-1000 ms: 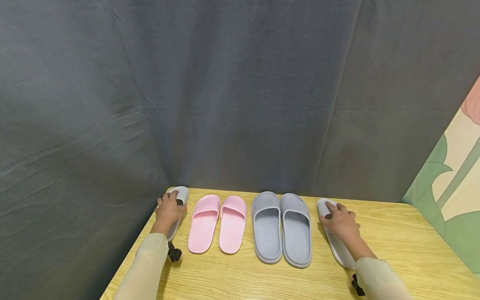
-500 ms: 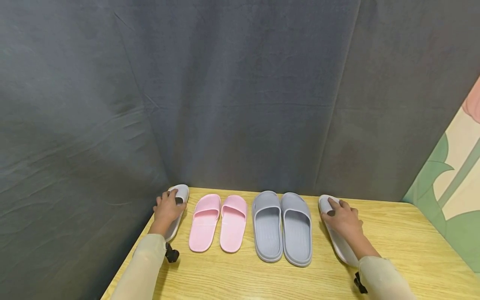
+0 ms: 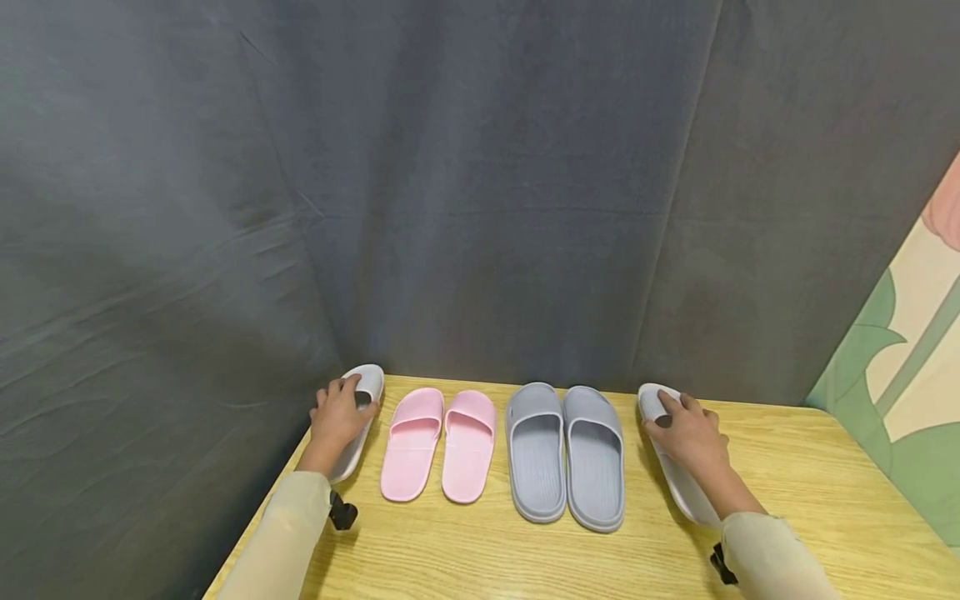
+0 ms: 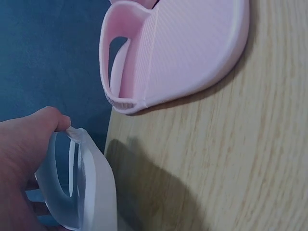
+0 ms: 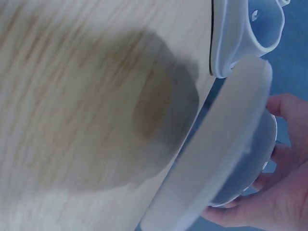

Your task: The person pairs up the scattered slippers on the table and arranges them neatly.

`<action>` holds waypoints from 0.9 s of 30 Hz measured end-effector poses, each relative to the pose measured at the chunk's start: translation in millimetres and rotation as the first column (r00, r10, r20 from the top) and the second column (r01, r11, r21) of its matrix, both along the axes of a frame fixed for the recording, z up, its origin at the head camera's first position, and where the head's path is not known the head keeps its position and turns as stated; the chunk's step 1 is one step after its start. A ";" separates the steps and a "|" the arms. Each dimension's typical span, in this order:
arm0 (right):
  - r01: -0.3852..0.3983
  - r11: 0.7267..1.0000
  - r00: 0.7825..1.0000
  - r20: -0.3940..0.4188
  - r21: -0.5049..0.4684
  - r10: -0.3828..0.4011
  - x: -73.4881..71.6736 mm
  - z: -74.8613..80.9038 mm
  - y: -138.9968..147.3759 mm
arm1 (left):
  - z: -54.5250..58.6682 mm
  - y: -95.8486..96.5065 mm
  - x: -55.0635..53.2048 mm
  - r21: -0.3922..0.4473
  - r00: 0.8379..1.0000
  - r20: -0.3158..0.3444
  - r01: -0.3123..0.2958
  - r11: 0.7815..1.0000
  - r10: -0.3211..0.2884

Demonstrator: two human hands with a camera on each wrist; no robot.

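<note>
At the table's left end my left hand point(image 3: 335, 414) grips a white slipper point(image 3: 371, 382) by its strap. The left wrist view shows the thumb pressed on the strap edge of this slipper point(image 4: 98, 187), its sole turned on edge and a shadow beside it. On the right, my right hand point(image 3: 688, 435) grips another white slipper point(image 3: 688, 492), fingers and thumb around the strap. In the right wrist view that slipper point(image 5: 211, 154) stands tilted above its shadow. A pink slipper point(image 4: 197, 48) lies beside the left one, a grey slipper point(image 5: 226, 38) beside the right one.
Between my hands, two pink slippers, left point(image 3: 405, 468) and right point(image 3: 465, 467), lie side by side. Right of them sit two grey slippers, left point(image 3: 537, 483) and right point(image 3: 596, 492), close together. A grey curtain point(image 3: 480, 208) hangs behind the wooden table point(image 3: 465, 558).
Both white slippers have shifted slightly toward the curtain, still in my hands; the left one also moved a little right. The pink and grey slippers stay where they were.
</note>
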State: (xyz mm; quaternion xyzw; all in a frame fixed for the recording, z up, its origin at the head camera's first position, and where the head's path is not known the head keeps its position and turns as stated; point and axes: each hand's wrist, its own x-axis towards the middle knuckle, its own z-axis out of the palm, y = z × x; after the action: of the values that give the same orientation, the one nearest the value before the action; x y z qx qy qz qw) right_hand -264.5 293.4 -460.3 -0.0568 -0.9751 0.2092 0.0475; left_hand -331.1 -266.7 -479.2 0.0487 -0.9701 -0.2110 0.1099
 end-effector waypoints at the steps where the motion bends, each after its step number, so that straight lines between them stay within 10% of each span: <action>1: 0.000 1.000 1.000 -0.002 0.002 0.000 0.5 1.1 -0.7 | 1.0 1.2 0.7 -0.006 1.000 -0.004 0.003 1.000 -0.003; 27: -0.006 1.000 0.998 -0.065 0.011 0.007 9.7 13.6 -7.0 | 27.2 28.0 28.8 -0.058 0.994 -0.098 0.046 0.997 -0.051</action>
State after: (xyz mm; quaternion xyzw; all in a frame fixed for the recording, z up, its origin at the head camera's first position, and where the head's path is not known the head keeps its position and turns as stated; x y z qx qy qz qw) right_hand -254.8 286.4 -446.6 -0.0465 -0.9743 0.2056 0.0789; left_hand -302.4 -238.7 -452.0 0.0115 -0.9697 -0.1889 0.1543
